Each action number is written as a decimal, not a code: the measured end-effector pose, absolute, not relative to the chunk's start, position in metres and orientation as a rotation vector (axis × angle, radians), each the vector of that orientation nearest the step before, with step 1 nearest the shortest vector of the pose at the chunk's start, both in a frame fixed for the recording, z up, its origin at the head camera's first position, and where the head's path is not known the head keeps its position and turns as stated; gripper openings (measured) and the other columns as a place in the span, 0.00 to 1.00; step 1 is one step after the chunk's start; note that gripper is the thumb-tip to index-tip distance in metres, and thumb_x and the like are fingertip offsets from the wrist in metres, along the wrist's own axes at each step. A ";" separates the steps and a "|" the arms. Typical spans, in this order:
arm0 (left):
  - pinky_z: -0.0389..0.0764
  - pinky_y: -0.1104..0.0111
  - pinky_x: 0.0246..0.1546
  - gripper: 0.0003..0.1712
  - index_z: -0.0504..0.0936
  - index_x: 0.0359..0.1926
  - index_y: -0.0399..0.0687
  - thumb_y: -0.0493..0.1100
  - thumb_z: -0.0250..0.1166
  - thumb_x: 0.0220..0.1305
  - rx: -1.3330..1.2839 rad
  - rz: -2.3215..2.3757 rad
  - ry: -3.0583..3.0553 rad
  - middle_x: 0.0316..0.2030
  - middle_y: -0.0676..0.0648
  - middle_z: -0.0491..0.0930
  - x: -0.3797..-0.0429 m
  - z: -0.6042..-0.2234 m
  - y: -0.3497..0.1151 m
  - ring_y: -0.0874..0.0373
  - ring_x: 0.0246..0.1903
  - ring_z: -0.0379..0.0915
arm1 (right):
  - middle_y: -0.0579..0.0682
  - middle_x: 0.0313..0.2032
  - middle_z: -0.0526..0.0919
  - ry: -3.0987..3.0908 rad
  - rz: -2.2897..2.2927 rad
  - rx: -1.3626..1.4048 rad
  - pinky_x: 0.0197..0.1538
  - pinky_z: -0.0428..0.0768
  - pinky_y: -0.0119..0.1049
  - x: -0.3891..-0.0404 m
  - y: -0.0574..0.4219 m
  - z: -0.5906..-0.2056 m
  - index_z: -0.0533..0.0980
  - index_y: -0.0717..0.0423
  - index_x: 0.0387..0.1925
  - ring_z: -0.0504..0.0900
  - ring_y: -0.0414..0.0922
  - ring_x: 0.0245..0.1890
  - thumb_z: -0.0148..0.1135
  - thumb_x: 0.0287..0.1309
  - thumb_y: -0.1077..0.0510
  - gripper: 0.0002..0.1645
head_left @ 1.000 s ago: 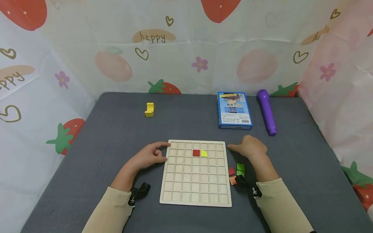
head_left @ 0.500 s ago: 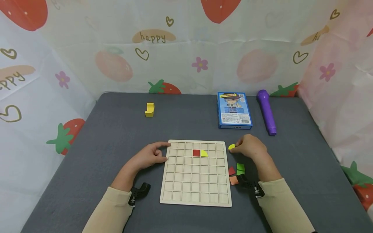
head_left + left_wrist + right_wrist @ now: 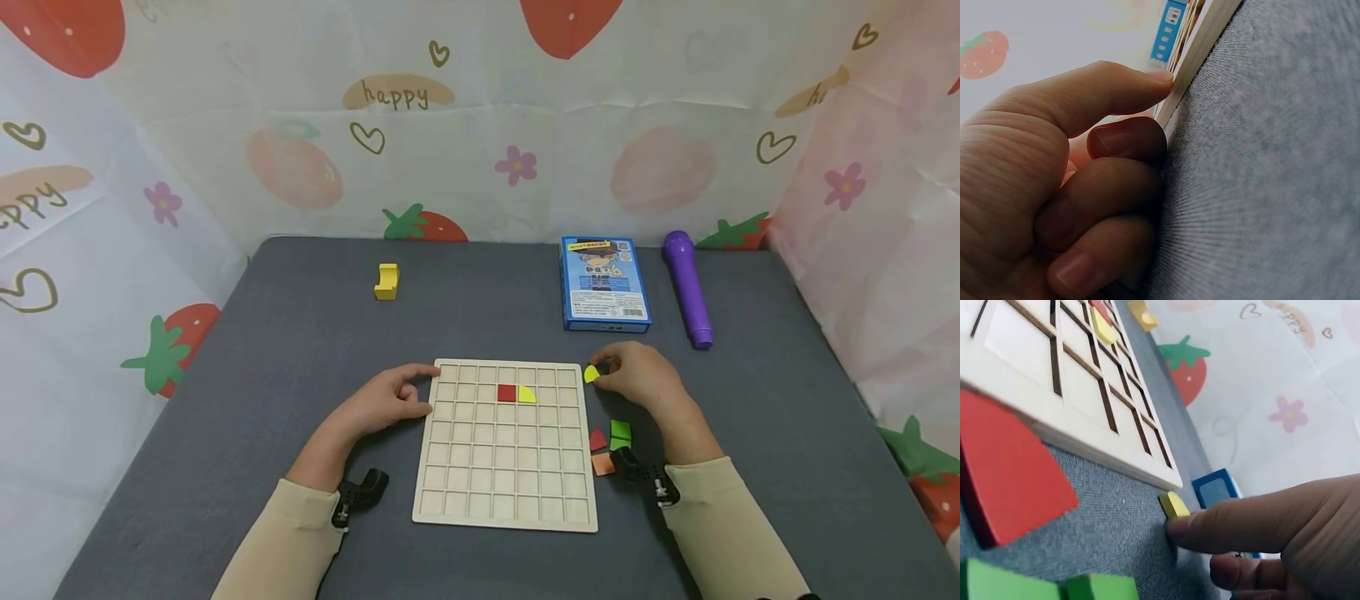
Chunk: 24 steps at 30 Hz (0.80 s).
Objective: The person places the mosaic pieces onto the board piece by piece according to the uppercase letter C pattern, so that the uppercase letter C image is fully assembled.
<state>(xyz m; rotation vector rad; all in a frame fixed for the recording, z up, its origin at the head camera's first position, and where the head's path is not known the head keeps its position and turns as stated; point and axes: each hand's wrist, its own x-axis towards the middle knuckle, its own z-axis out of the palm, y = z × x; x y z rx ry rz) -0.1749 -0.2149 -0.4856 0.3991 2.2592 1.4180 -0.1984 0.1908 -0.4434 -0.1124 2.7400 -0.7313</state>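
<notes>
A pale wooden grid board (image 3: 495,483) lies flat, with a red square piece (image 3: 506,393) and a yellow quarter-round piece (image 3: 527,394) in neighbouring cells. At its left edge my left hand (image 3: 382,400) touches the rim with forefinger and thumb; the wrist view shows the other fingers (image 3: 1110,187) curled and holding nothing. My right hand (image 3: 637,375) pinches a second yellow piece (image 3: 591,374) with a rounded edge, just right of the board's upper right corner. In the right wrist view this yellow piece (image 3: 1174,504) is partly covered by a fingertip.
Beside the board's right edge lie a red piece (image 3: 597,440), green pieces (image 3: 620,435) and an orange piece (image 3: 602,464), close to the right wrist strap. Farther back are a yellow block (image 3: 386,282), a blue box (image 3: 606,287) and a purple microphone-shaped object (image 3: 688,292).
The second yellow piece, mostly hidden under my right hand earlier, is now pinched and turned, slightly nearer the board's corner. My left hand keeps its place.
</notes>
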 end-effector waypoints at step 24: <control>0.61 0.69 0.19 0.36 0.68 0.73 0.40 0.35 0.69 0.66 0.383 1.426 2.246 0.14 0.53 0.65 -0.175 -0.485 -0.214 0.62 0.13 0.56 | 0.47 0.31 0.78 3.055 -0.964 -0.358 0.26 0.66 0.40 -0.173 0.153 -0.397 0.85 0.57 0.53 0.68 0.45 0.22 0.72 0.64 0.54 0.18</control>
